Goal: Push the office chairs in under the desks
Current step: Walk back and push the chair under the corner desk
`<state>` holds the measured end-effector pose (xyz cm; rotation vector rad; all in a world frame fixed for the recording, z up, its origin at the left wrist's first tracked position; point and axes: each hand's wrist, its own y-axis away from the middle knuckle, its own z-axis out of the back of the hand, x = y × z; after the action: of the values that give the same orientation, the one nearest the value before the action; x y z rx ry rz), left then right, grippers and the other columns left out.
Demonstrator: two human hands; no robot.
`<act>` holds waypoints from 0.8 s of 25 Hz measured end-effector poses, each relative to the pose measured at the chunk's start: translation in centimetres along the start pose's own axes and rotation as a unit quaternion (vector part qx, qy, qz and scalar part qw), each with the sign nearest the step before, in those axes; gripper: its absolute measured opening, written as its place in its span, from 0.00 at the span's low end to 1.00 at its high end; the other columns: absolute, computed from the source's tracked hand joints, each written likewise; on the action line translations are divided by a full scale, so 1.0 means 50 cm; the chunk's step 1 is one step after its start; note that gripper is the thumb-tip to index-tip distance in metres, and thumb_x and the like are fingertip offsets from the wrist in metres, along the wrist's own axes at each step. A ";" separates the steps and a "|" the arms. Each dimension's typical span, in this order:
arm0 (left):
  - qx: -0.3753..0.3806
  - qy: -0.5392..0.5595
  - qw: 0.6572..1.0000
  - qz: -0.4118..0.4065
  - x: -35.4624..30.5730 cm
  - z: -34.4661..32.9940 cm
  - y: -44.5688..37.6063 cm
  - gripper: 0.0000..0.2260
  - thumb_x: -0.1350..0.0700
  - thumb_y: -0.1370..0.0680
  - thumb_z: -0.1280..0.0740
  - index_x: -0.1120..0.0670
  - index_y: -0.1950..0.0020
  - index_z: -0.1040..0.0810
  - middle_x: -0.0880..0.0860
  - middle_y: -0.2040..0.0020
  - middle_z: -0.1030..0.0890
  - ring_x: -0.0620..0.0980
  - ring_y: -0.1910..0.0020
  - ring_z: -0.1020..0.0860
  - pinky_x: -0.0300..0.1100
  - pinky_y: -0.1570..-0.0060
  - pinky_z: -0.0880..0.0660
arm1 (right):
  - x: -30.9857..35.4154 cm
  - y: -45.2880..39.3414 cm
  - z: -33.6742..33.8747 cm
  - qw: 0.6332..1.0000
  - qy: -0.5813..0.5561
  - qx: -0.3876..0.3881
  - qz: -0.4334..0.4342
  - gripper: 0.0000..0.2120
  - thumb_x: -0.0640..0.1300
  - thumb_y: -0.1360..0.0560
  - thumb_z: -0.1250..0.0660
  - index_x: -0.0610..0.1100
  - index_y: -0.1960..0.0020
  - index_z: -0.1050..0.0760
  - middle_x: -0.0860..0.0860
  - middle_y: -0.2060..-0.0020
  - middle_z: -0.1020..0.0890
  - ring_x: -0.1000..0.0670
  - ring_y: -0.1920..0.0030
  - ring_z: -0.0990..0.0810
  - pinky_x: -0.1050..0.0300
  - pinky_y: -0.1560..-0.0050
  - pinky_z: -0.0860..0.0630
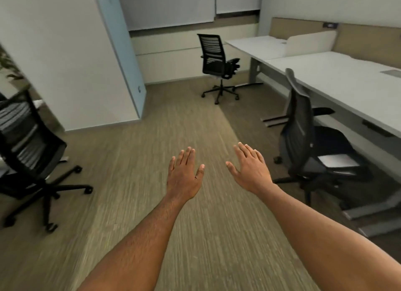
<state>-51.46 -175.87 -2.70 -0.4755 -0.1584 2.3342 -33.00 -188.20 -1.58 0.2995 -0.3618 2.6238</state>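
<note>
While both arms reach forward over the striped carpet (152, 139), the left hand (184, 175) and right hand (251, 171) are spread flat, palms down, holding nothing. Against the near white desk (338, 80) a grey office chair (303, 139) sits pushed in, backrest upright, seat facing under the desktop. Beyond that desk's far end, a black mesh chair (214, 61) stands out on the carpet, well apart from the far desk (258, 45), seat facing it. Opposite the near desk, another black chair (28, 147) stands by a white partition (71, 58).
</note>
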 end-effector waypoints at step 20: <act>-0.054 -0.040 0.980 0.187 0.754 0.087 -0.690 0.28 0.43 0.16 0.50 0.54 0.19 0.45 0.52 0.17 0.50 0.52 0.19 0.54 0.51 0.22 0.61 | 0.502 -0.992 -0.341 0.976 -0.037 0.099 0.191 0.34 0.64 0.18 0.51 0.45 0.19 0.49 0.48 0.19 0.48 0.48 0.20 0.52 0.47 0.22 0.54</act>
<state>-55.70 -124.78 -1.10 -0.4983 -0.2530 2.7259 -33.42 -130.04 -0.86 0.4328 -0.1956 3.0414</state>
